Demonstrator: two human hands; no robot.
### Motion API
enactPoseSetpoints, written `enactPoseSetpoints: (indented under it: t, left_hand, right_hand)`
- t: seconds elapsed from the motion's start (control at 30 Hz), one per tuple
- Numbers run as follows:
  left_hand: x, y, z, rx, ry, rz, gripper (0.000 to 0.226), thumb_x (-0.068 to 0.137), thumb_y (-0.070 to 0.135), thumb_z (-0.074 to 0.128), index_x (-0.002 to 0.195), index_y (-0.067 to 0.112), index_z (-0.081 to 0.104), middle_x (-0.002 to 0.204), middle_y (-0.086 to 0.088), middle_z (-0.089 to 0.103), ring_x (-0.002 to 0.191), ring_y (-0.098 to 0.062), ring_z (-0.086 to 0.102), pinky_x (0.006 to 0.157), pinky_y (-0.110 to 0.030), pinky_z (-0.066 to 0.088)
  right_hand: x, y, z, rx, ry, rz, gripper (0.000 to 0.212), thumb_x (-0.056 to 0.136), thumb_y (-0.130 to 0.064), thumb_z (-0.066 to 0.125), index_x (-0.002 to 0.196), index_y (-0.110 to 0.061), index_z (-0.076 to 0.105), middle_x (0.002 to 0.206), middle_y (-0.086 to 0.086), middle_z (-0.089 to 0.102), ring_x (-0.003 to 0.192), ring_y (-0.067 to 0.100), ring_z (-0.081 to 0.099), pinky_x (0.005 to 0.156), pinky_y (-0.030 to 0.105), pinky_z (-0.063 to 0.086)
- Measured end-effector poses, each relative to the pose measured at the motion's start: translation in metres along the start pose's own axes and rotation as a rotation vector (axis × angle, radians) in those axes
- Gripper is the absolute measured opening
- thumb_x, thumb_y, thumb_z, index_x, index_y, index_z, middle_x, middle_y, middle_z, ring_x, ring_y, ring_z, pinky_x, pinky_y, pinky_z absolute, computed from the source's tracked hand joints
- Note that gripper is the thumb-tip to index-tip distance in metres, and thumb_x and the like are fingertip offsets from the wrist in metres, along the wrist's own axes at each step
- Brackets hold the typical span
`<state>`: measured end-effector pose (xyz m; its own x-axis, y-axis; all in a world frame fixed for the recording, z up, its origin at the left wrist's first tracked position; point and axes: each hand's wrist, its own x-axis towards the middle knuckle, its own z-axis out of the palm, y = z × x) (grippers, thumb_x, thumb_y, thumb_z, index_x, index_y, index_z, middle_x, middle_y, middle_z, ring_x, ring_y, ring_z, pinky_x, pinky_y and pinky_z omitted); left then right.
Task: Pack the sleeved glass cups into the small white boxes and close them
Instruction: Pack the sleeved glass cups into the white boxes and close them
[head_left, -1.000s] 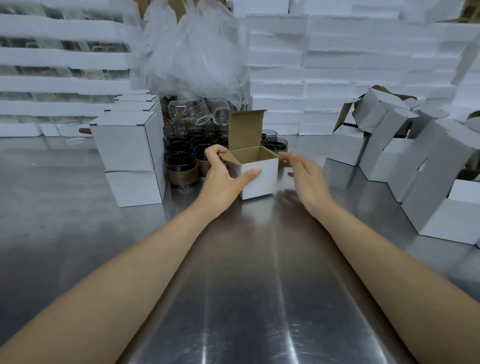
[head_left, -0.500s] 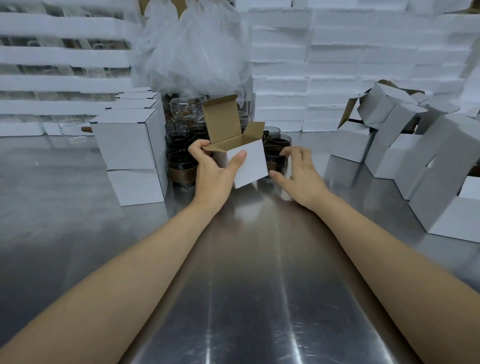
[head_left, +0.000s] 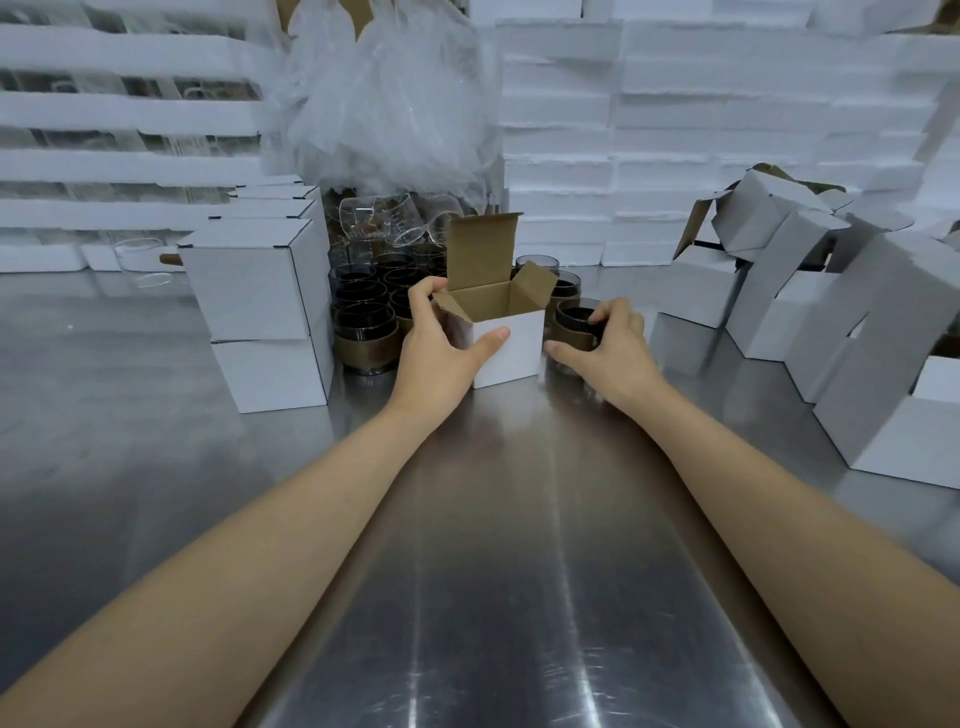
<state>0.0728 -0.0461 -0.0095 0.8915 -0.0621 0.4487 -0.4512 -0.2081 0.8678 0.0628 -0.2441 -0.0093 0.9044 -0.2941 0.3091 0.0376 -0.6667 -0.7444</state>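
Standing upright on the steel table (head_left: 493, 571), the open box (head_left: 506, 348) has its back lid flap raised and its side flaps leaning outward. The left hand (head_left: 441, 353) grips it, fingers curled round the left wall and thumb flat on the white front.

Just beside the box at 3 o'clock, the right hand (head_left: 610, 353) is clamped on a sleeved cup (head_left: 574, 322), fingers bent over the far rim and thumb low on the near side. The cup stands on the table, outside the box.

Open room: the table from the box toward 6 o'clock is bare steel between the forearms. At 9 o'clock a stack of closed boxes (head_left: 254, 280) hems the lane; at 3 o'clock, past the cup, a heap of open boxes (head_left: 831, 312) leans at mixed angles and runs off the right edge.

Count: one box in hand and three cups in a row to its right. The stack shows two boxes in front, with more tops behind. The cluster of cups (head_left: 363, 322) at 10 o'clock overlaps too much for a firm count.

Obscured: the cup's lower half is behind the right hand. Clear glasses (head_left: 395, 218) at 12 o'clock blur into the plastic bags (head_left: 389, 104) above. White foam slabs (head_left: 727, 104) wall the back.
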Motion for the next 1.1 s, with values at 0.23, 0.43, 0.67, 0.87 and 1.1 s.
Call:
enactPoseSetpoints:
  t: [0.23, 0.43, 0.67, 0.87, 1.1]
  left_hand:
    - [-0.001, -0.001, 0.000, -0.076, -0.044, 0.016, 0.091, 0.087, 0.012, 0.070, 0.154, 0.024, 0.010, 0.149, -0.003, 0.043, 0.136, -0.011, 0.041, 0.113, -0.036, 0.036]
    - [-0.002, 0.002, 0.002, 0.156, 0.096, 0.174, 0.082, 0.084, 0.008, 0.071, 0.151, 0.014, 0.024, 0.149, -0.006, 0.029, 0.134, -0.011, 0.032, 0.113, -0.035, 0.035]
    - [-0.013, 0.011, 0.008, 0.445, 0.056, 0.488, 0.076, 0.076, 0.032, 0.080, 0.139, 0.011, 0.045, 0.137, -0.012, 0.035, 0.127, -0.018, 0.028, 0.113, -0.031, 0.025]
    - [-0.021, 0.017, 0.012, 0.405, -0.084, 0.521, 0.078, 0.078, 0.056, 0.067, 0.140, 0.014, 0.043, 0.136, -0.001, 0.034, 0.128, -0.011, 0.026, 0.111, -0.027, 0.020]
    - [-0.020, 0.018, 0.011, 0.431, -0.051, 0.443, 0.071, 0.073, 0.041, 0.080, 0.131, 0.013, 0.049, 0.134, -0.002, 0.036, 0.124, -0.011, 0.027, 0.107, -0.034, 0.025]
  right_hand:
    - [-0.003, -0.011, -0.019, 0.928, 0.055, 0.225, 0.042, 0.085, -0.024, 0.065, 0.118, -0.012, 0.042, 0.105, 0.005, 0.059, 0.087, 0.014, 0.063, 0.084, 0.032, 0.053]
    - [-0.007, -0.018, -0.023, 1.577, -0.206, 0.304, 0.026, 0.091, -0.025, 0.057, 0.110, -0.009, 0.051, 0.105, 0.017, 0.061, 0.097, 0.034, 0.060, 0.080, 0.038, 0.057]
    - [-0.012, -0.017, -0.032, 1.566, -0.494, 0.251, 0.049, 0.084, -0.040, 0.058, 0.107, 0.002, 0.069, 0.107, 0.019, 0.066, 0.097, 0.030, 0.068, 0.059, 0.018, 0.053]
    - [-0.021, -0.023, -0.026, 1.396, -0.800, 0.121, 0.080, 0.070, -0.032, 0.078, 0.134, 0.002, 0.046, 0.121, 0.027, 0.058, 0.110, 0.040, 0.061, 0.066, 0.029, 0.057]
    - [-0.021, -0.021, -0.021, 1.284, -0.773, 0.154, 0.054, 0.087, -0.023, 0.050, 0.135, 0.001, 0.045, 0.123, 0.022, 0.059, 0.121, 0.038, 0.053, 0.086, 0.034, 0.056]
